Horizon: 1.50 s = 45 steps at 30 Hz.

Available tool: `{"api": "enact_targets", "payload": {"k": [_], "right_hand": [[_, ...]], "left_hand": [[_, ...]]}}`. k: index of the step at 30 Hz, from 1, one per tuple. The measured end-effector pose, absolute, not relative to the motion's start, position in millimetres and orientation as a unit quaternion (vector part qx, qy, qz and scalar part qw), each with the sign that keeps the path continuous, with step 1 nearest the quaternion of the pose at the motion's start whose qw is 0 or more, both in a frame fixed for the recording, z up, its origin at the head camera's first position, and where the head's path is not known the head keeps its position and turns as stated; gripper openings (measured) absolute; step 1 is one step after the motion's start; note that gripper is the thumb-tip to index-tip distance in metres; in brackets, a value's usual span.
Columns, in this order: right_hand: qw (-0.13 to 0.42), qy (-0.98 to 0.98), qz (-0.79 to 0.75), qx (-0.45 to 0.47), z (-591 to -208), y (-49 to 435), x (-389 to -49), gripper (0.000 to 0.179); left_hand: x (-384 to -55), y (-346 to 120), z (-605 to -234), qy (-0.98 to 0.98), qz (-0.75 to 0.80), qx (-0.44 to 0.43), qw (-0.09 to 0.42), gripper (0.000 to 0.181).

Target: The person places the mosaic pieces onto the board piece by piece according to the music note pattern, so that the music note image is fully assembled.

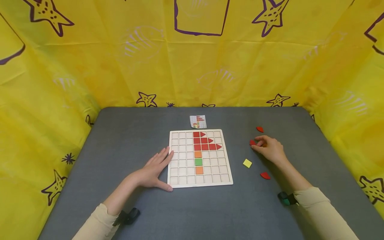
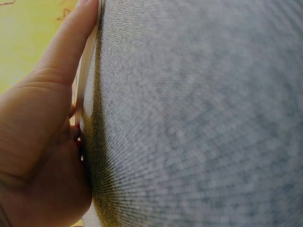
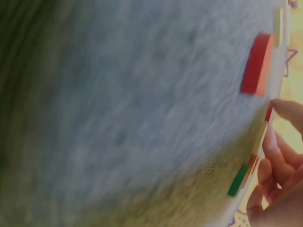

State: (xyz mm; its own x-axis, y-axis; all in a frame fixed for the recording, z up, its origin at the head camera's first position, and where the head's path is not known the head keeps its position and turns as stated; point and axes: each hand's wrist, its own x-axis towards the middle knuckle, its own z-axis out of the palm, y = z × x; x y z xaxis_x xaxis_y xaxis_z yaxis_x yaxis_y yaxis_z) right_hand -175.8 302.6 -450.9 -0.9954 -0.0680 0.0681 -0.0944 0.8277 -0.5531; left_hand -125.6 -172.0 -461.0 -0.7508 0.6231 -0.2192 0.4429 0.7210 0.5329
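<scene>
A pale wooden grid board (image 1: 178,182) lies on the table, with red squares and triangles and a column of orange and green squares set in its cells. At its left edge rests my left hand (image 1: 153,170), fingers spread, fingertips on the rim and thumb (image 2: 61,52) at the near corner. To the right of the board, my right hand (image 1: 270,148) pinches a small red piece (image 1: 252,142) between thumb and index finger, close over the table. Around that hand lie a red quarter-circle piece (image 1: 259,129), another red quarter-circle piece (image 1: 265,175) and a yellow square (image 1: 247,163).
A small printed pattern card (image 1: 198,122) lies just behind the board. In the right wrist view, a green piece (image 3: 237,180) shows near the fingers. Grey fabric covers the table (image 1: 135,130), and a yellow patterned curtain (image 1: 192,66) stands around it.
</scene>
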Motion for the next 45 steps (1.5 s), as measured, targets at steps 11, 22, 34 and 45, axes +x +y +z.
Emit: {"api": "enact_targets", "payload": {"k": [11,22,34,45], "right_hand": [[-0.037,-0.949,0.298,0.099,-446.4,304.5,-185.5,0.035],[-0.016,-0.946,0.305,0.111,-455.9,300.7,-192.3,0.031],[0.004,-0.949,0.299,0.101,-460.4,295.8,-195.7,0.027],[-0.018,-0.914,0.396,0.083,-454.4,254.8,-180.0,0.035]], "left_hand": [[-124.8,-172.0,-460.7,0.907,0.234,0.291,0.196,0.127],[-124.7,-172.2,-460.4,0.907,0.232,0.293,0.193,0.127],[-124.8,-171.9,-460.4,0.907,0.230,0.295,0.191,0.127],[-125.5,-171.6,-459.9,0.906,0.235,0.291,0.199,0.128]]}}
